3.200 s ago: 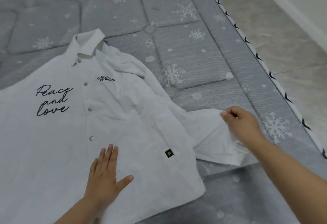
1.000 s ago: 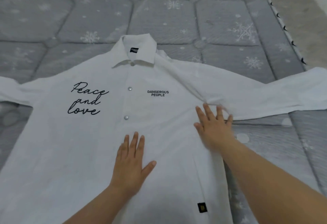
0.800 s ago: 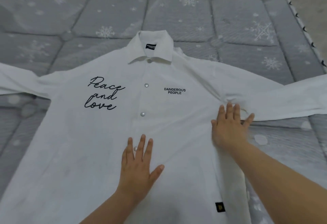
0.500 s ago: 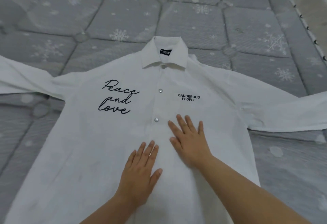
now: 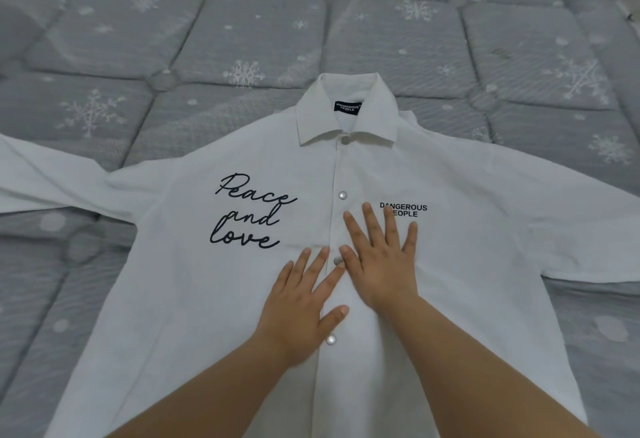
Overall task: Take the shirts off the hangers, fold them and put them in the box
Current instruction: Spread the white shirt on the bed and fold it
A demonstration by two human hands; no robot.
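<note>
Grey quilted mattress (image 5: 145, 39), snowflake print. White shirt (image 5: 467, 247) lay front up, buttoned, sleeves spread, collar far. Left hand (image 5: 298, 302) and right hand (image 5: 384, 261): each grip open, fingers straight, palms flat on the placket, side by side. Sleeve ends and hem cut off.

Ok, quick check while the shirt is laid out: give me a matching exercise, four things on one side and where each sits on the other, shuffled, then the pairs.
Things:
1. left hand
2. right hand
3. black neck label
4. "Peace and love" script

Places:
A. inside the collar
B. flat on the white shirt, fingertips at the "DANGEROUS PEOPLE" print
C. on the chest panel at picture left of the snap buttons
D. flat on the shirt, just picture left of the button line, thumb near a lower snap

Pairs: 1-D, 2-B, 3-A, 4-C
</note>
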